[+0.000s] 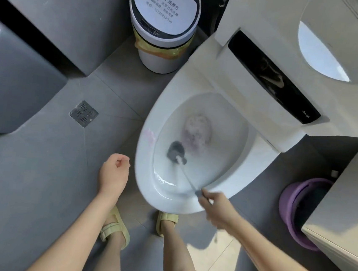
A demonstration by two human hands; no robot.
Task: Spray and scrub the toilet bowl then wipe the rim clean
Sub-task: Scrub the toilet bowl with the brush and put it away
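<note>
A white toilet (147,154) stands open, its seat and lid raised at the upper right. Foamy, pinkish water sits low in the bowl (228,140), and a faint pink smear marks the left rim. My right hand (217,209) grips the thin handle of a toilet brush over the bowl's near edge. The grey brush head (175,149) presses against the bowl's lower left wall, blurred by motion. My left hand (114,172) hangs over the floor just left of the toilet, fingers loosely curled, holding nothing.
A white lidded bin (162,24) with a yellow liner stands behind the toilet's left side. A square floor drain (84,113) lies to the left. A purple basin (299,212) sits on the floor at right beside a pale cabinet (345,212). My sandalled feet stand before the bowl.
</note>
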